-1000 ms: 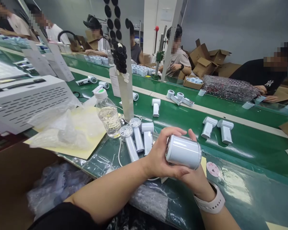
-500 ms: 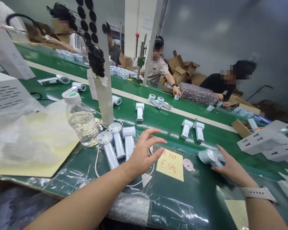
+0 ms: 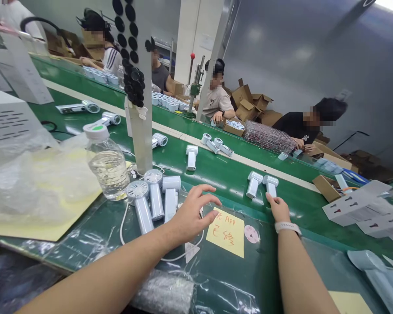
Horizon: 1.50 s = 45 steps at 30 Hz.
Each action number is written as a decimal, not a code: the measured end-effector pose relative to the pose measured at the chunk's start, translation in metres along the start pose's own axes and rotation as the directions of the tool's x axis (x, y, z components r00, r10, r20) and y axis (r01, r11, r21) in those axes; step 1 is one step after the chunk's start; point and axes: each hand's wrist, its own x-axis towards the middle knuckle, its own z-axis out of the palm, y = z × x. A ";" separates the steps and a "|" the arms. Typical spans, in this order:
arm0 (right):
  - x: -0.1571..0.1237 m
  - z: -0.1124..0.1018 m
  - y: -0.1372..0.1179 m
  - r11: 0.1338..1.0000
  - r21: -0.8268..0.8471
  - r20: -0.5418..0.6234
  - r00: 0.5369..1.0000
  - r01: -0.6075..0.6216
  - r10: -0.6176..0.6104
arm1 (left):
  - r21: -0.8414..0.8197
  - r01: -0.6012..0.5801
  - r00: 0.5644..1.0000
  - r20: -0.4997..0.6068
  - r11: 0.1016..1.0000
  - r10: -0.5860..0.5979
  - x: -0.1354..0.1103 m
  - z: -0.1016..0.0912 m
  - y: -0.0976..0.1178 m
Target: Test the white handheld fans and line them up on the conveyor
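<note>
Several fans (image 3: pixel 270 181), green belt (image 3: pixel 224 174), grey wall (image 3: pixel 281 56)

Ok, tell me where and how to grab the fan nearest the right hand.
Probably best by the slim handle, from the near side: the fan lies on the green belt with its handle pointing toward the wearer and its wider head away. Another fan lies close on its left.

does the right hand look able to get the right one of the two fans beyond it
Likely yes: the right hand is at the near end of that fan, and nothing visible blocks the way.
</note>
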 end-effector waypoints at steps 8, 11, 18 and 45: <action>-0.002 0.043 -0.073 0.965 -0.026 0.099 0.960 -0.262 0.264 | -0.012 -0.001 1.000 -0.014 1.000 0.001 0.000 0.000 0.002; -0.012 0.024 -0.078 0.974 0.010 0.117 0.968 -0.226 0.224 | -0.023 -0.005 1.000 -0.019 1.000 0.004 0.000 0.001 0.001; -0.068 -0.020 -0.133 0.961 0.231 0.101 0.979 0.151 -0.178 | -0.266 0.159 0.983 -0.049 0.951 -0.178 0.004 0.006 -0.009; -0.175 -0.011 -0.165 0.775 0.607 0.362 0.808 0.173 -0.464 | -0.969 0.041 0.909 -0.066 0.244 -0.413 0.022 -0.032 -0.017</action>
